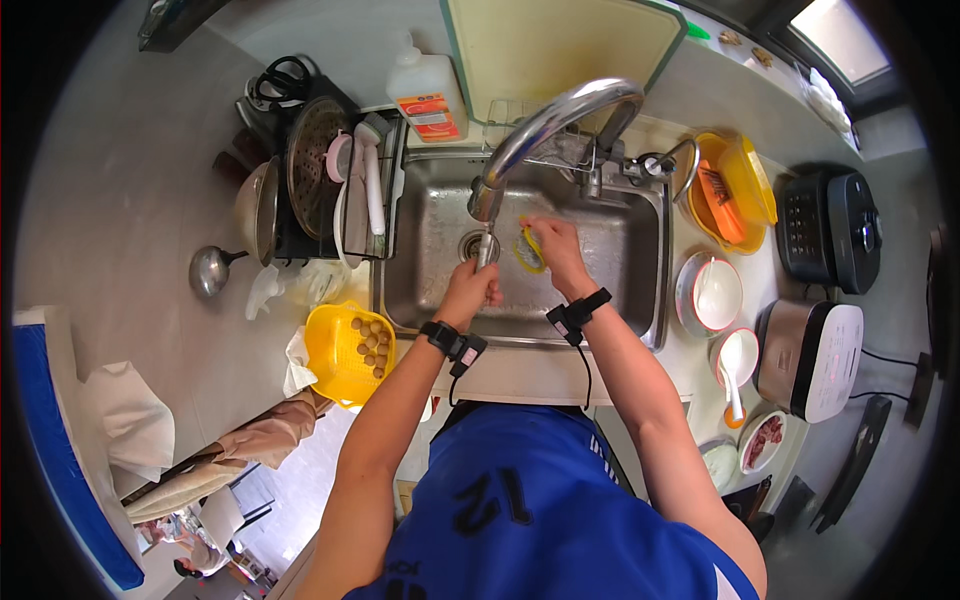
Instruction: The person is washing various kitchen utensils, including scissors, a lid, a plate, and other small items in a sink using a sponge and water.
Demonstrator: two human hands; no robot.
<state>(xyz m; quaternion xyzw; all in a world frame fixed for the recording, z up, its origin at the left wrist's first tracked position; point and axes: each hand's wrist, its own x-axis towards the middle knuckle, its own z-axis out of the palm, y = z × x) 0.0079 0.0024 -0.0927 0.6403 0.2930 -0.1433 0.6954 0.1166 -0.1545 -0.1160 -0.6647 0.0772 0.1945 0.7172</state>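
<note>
My left hand point(471, 295) is closed on a metal-bladed tool point(486, 251), perhaps a knife or peeler, below the spout of the chrome faucet point(487, 196). It is over the stainless-steel sink point(439, 292), near the drain point(474, 244). My right hand point(553, 244) grips a yellow-edged scrubbing pad point(530, 251), grey in the middle, a little to the right of the tool. Whether water runs from the spout cannot be told. Both wrists carry black straps with small boxes and cables.
Left of the sink stand a black dish rack point(319, 247) and a yellow basket point(322, 360) holding round brown items. On the right are a yellow colander point(694, 217), bowls point(716, 296), a plate of raw meat point(763, 442) and a rice cooker point(810, 360). A plastic bottle point(427, 90) stands behind.
</note>
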